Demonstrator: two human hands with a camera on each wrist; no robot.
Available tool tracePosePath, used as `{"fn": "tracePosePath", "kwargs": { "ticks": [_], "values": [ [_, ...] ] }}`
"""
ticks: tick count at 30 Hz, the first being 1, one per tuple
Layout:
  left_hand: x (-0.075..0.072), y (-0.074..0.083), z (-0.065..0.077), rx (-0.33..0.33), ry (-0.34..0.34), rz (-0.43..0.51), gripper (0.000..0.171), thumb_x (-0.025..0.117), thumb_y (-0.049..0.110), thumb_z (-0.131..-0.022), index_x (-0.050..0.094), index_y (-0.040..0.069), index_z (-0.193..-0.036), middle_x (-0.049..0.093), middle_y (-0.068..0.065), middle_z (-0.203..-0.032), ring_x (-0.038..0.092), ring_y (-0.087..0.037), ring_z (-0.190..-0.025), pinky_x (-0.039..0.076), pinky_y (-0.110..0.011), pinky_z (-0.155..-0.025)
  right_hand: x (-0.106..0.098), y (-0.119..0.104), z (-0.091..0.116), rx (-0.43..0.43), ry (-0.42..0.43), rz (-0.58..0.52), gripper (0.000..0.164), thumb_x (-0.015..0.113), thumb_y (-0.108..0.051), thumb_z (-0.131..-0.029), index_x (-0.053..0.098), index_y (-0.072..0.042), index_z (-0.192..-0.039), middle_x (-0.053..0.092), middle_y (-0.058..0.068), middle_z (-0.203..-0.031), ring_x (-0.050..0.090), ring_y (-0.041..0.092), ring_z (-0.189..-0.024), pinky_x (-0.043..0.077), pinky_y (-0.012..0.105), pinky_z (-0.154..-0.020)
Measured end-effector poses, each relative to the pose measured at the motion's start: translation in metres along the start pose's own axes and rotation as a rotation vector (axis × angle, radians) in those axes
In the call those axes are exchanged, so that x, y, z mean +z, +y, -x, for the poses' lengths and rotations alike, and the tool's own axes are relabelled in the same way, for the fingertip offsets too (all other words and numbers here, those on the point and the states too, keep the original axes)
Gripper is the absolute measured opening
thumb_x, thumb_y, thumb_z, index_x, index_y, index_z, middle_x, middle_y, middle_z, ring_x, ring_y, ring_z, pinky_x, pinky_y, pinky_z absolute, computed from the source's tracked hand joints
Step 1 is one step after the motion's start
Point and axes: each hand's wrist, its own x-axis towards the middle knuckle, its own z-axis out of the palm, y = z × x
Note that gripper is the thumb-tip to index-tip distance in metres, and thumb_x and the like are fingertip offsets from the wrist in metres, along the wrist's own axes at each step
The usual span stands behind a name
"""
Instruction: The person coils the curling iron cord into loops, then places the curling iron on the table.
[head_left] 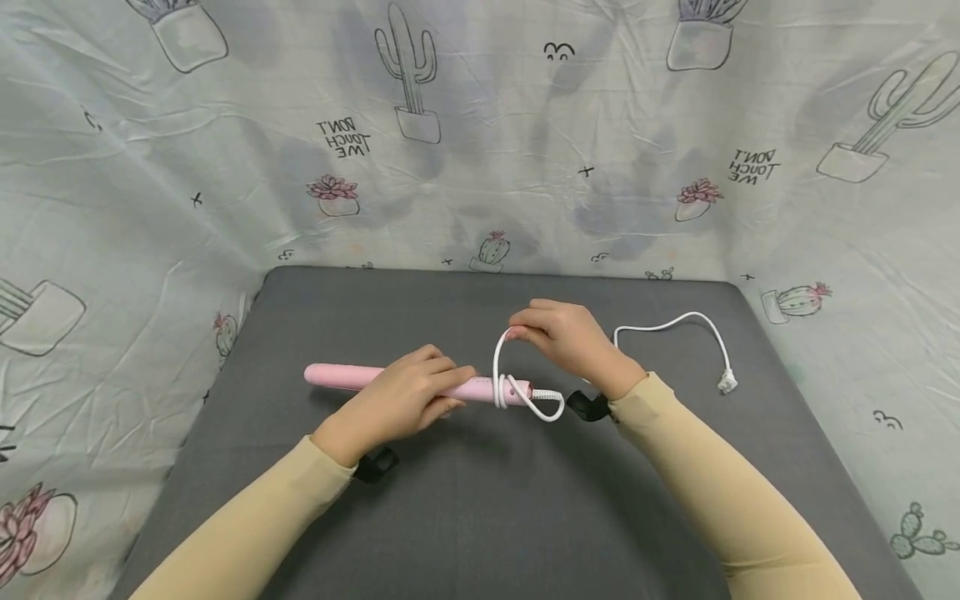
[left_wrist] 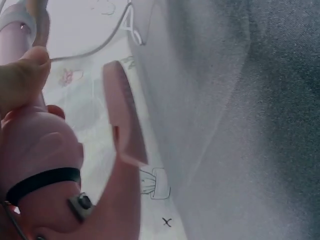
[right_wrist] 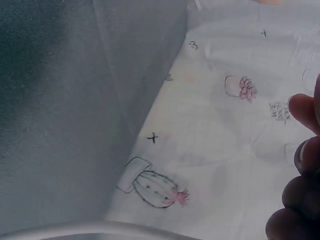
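Observation:
A pink curling iron (head_left: 341,376) is held crosswise over the grey table by my left hand (head_left: 408,393), its rounded end pointing left. In the left wrist view the thumb (left_wrist: 30,75) presses on the handle, and a pink lever (left_wrist: 122,115) stands out from the body. White cord (head_left: 496,362) is wound around the handle's right end, where it leaves the iron. My right hand (head_left: 566,337) pinches the cord above the handle, lifting a loop of it. Right fingertips (right_wrist: 302,155) show at the edge of the right wrist view.
The cord's free length trails across the table (head_left: 465,517) to a white plug (head_left: 727,382) on the right. Behind and on both sides hangs a pale cactus-print cloth (head_left: 480,183). Black wrist mounts (head_left: 588,406) sit under the forearms.

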Motion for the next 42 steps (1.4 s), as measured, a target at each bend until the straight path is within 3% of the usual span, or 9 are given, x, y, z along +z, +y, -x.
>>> {"fn": "tracePosePath", "kwargs": {
  "ticks": [3, 7, 11, 14, 18, 23, 28, 35, 42],
  "values": [
    [-0.004, 0.0, 0.0, -0.036, 0.058, 0.009, 0.041, 0.075, 0.029, -0.086, 0.065, 0.014, -0.124, 0.066, 0.005, -0.099, 0.054, -0.015, -0.096, 0.048, -0.033, -0.08, 0.006, 0.005, 0.002, 0.076, -0.022, -0.069, 0.013, 0.074, -0.025, -0.085, 0.075, -0.016, -0.094, 0.062, -0.011, -0.082, 0.054, 0.003, -0.069, 0.046, 0.027, -0.066],
    [-0.008, 0.0, -0.001, -0.082, 0.129, 0.03, 0.042, 0.075, 0.03, -0.086, 0.065, 0.015, -0.124, 0.066, 0.004, -0.1, 0.055, -0.016, -0.098, 0.05, -0.035, -0.077, 0.021, 0.008, 0.009, 0.225, -0.09, -0.266, 0.014, 0.065, -0.027, -0.093, 0.075, -0.018, -0.097, 0.067, -0.01, -0.088, 0.058, 0.006, -0.074, 0.048, 0.029, -0.068],
    [-0.007, -0.004, 0.002, -0.151, 0.164, 0.033, 0.04, 0.074, 0.03, -0.087, 0.064, 0.015, -0.123, 0.066, 0.003, -0.101, 0.055, -0.017, -0.098, 0.05, -0.037, -0.077, 0.04, 0.003, 0.018, 0.33, -0.107, -0.42, 0.016, 0.059, -0.019, -0.098, 0.073, -0.013, -0.103, 0.07, -0.004, -0.096, 0.059, 0.009, -0.078, 0.049, 0.03, -0.07],
    [-0.006, -0.008, 0.004, -0.215, 0.182, 0.03, 0.039, 0.074, 0.028, -0.087, 0.064, 0.015, -0.123, 0.066, 0.003, -0.099, 0.054, -0.019, -0.098, 0.049, -0.039, -0.078, 0.052, -0.003, 0.022, 0.349, -0.109, -0.395, 0.017, 0.055, -0.015, -0.1, 0.07, -0.009, -0.097, 0.066, -0.001, -0.086, 0.054, 0.008, -0.071, 0.046, 0.029, -0.065],
    [-0.004, -0.012, 0.004, -0.274, 0.217, 0.014, 0.04, 0.073, 0.027, -0.087, 0.064, 0.012, -0.123, 0.067, 0.0, -0.098, 0.054, -0.022, -0.096, 0.049, -0.04, -0.078, 0.064, -0.011, 0.021, 0.351, -0.128, -0.294, 0.019, 0.048, -0.015, -0.102, 0.062, -0.007, -0.093, 0.051, -0.003, -0.068, 0.043, 0.007, -0.057, 0.039, 0.028, -0.055],
    [-0.002, -0.015, 0.002, -0.329, 0.246, -0.012, 0.037, 0.072, 0.028, -0.088, 0.063, 0.013, -0.121, 0.067, -0.003, -0.098, 0.054, -0.025, -0.094, 0.048, -0.041, -0.077, 0.07, -0.017, 0.02, 0.395, -0.151, -0.306, 0.021, 0.043, -0.016, -0.104, 0.062, -0.011, -0.112, 0.053, -0.001, -0.071, 0.047, 0.009, -0.058, 0.042, 0.03, -0.056],
    [-0.002, -0.017, -0.001, -0.39, 0.293, -0.043, 0.036, 0.074, 0.026, -0.086, 0.063, 0.016, -0.119, 0.067, -0.005, -0.095, 0.055, -0.027, -0.093, 0.048, -0.044, -0.076, 0.066, -0.02, 0.02, 0.466, -0.145, -0.372, 0.023, 0.041, -0.02, -0.105, 0.063, -0.014, -0.111, 0.054, 0.0, -0.071, 0.047, 0.011, -0.058, 0.042, 0.03, -0.057],
    [-0.006, -0.022, -0.003, -0.473, 0.321, -0.055, 0.036, 0.071, 0.028, -0.089, 0.062, 0.012, -0.12, 0.067, -0.006, -0.094, 0.056, -0.029, -0.092, 0.048, -0.047, -0.074, 0.061, -0.02, 0.021, 0.495, -0.146, -0.425, 0.027, 0.043, -0.019, -0.105, 0.063, -0.013, -0.122, 0.054, -0.003, -0.07, 0.046, 0.011, -0.056, 0.039, 0.029, -0.054],
    [-0.011, -0.031, -0.003, -0.527, 0.339, -0.089, 0.035, 0.07, 0.029, -0.089, 0.063, 0.012, -0.12, 0.066, -0.006, -0.092, 0.055, -0.03, -0.089, 0.048, -0.047, -0.072, 0.057, -0.018, 0.033, 0.471, -0.164, -0.341, 0.024, 0.05, -0.018, -0.102, 0.067, -0.015, -0.118, 0.056, -0.006, -0.07, 0.046, 0.007, -0.056, 0.04, 0.027, -0.055]
  ]
}}
